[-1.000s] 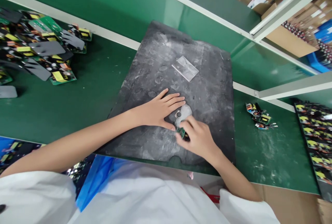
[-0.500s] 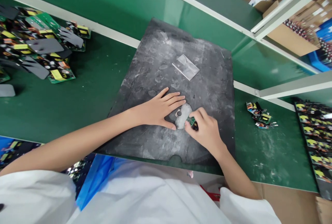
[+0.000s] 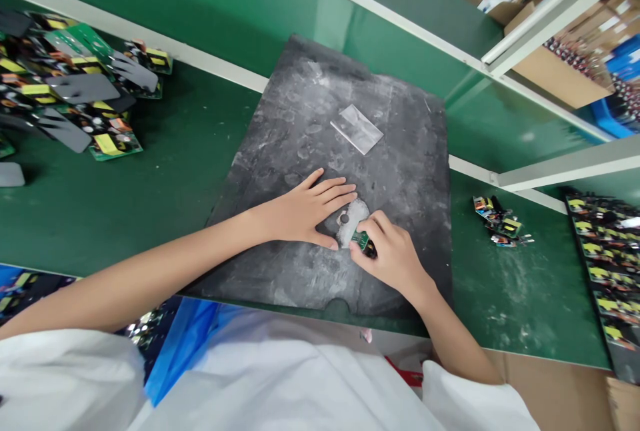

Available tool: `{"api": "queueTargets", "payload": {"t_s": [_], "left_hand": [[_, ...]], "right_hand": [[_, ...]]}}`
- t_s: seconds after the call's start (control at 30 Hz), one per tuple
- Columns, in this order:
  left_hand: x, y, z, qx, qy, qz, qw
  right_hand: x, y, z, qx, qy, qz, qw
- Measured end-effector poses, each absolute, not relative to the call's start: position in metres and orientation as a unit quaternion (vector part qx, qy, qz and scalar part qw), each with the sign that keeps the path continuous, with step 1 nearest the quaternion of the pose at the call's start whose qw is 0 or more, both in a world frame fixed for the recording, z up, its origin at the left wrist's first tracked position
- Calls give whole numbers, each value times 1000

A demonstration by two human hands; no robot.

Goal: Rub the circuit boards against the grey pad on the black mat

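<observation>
My left hand [image 3: 313,210] lies flat with fingers spread on the black board [image 3: 305,271], its fingertips and thumb beside a whitish grey, rough patch [image 3: 353,216] on that board. Between the thumb and fingers of my right hand [image 3: 393,251] is a small green circuit board [image 3: 361,240], held over the patch's right side. Dark parts on the circuit board show partly under my fingers; the rest is hidden by the hand. A small dark round spot [image 3: 343,218] sits at the patch's left edge, near my left fingers.
A clear flat rectangular plate [image 3: 357,129] lies farther back on the black board. Populated circuit boards with grey heat sinks [image 3: 85,88] pile up at left. A few boards [image 3: 503,221] lie at right on the green bench [image 3: 530,304], near a loaded black tray [image 3: 600,271].
My right hand has moved slightly left with the circuit board, farther over the whitish patch. My left hand stays in place.
</observation>
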State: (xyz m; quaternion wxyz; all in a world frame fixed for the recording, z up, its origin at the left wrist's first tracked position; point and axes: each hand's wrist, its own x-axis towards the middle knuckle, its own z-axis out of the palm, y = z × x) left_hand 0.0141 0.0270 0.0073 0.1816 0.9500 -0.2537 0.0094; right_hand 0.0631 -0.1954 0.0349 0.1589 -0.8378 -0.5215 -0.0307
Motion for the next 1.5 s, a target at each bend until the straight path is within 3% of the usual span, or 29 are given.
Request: {"api": "queueTargets", "payload": {"t_s": [1.5], "left_hand": [[14,26,5,953,-251,3,170]], "right_hand": [[62,-197,34,-842,-512,-12,169]]}}
